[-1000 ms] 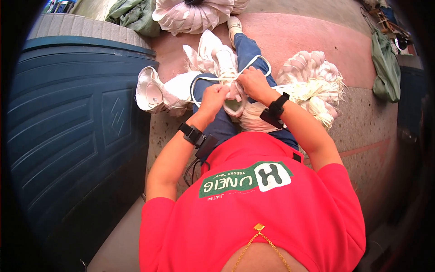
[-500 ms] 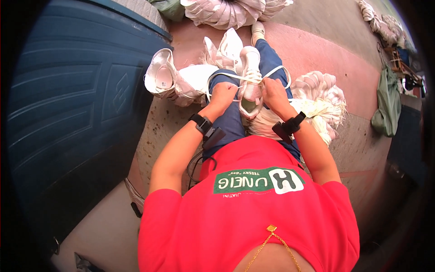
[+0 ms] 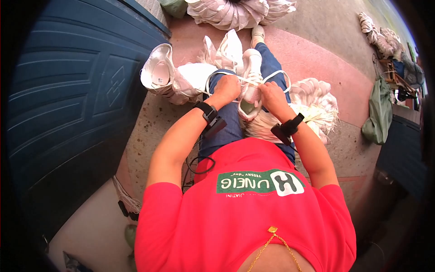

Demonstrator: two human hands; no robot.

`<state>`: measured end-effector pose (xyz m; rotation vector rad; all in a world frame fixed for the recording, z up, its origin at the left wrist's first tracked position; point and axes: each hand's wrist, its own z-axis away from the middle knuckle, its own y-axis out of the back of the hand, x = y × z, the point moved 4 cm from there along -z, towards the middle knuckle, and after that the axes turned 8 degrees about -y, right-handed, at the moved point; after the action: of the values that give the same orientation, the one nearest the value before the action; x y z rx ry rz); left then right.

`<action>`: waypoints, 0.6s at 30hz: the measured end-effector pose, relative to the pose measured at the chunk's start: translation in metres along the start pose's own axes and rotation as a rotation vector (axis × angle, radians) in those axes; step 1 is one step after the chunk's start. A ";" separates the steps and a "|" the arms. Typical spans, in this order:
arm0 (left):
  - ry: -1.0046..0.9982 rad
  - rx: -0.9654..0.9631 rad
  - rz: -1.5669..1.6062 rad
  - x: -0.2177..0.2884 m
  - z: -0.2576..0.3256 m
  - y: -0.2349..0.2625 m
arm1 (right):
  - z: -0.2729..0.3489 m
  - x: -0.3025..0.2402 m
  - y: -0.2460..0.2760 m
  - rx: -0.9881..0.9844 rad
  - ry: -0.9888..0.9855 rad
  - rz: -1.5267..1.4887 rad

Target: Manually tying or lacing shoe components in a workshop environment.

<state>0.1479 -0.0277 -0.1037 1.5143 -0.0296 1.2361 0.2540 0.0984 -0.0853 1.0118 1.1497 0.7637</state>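
Note:
A white and pale pink sneaker (image 3: 250, 84) lies between my thighs, its toe pointing away from me and its heel opening toward me. Over its tongue, my left hand (image 3: 227, 89) is closed on a white shoelace (image 3: 209, 81) from the left side. Opposite it, my right hand (image 3: 273, 96) pinches the lace close to the shoe's middle. Loops of lace arch outward past both hands. Against my left leg rests a pile of white shoe uppers (image 3: 195, 77), one with its opening facing up. The fingertips are partly hidden behind my knuckles.
Bundled white shoe parts (image 3: 312, 93) and a hank of pale laces (image 3: 312, 115) lie right of my legs. A larger bundle (image 3: 231, 13) sits beyond my feet. The blue panelled door (image 3: 68, 90) stands close on the left. A green sack (image 3: 378, 113) is at the right.
Both hands stay at the shoelace; the left has shifted slightly right, its back turned more upward. The whole view has tilted a little.

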 end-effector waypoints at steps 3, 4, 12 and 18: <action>-0.025 -0.030 -0.019 0.000 -0.004 0.000 | -0.006 -0.003 -0.001 -0.046 0.015 0.060; -0.017 -0.034 -0.026 -0.001 -0.004 0.001 | -0.008 -0.004 -0.002 -0.075 0.011 0.113; -0.065 -0.132 -0.182 0.009 -0.006 -0.005 | -0.006 -0.007 0.006 0.012 0.026 0.209; -0.171 0.036 -0.392 0.036 0.004 0.005 | -0.003 -0.008 0.012 0.102 0.143 0.077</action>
<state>0.1637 -0.0125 -0.0748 1.5634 0.1702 0.7976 0.2495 0.0967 -0.0712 1.1060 1.2890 0.8570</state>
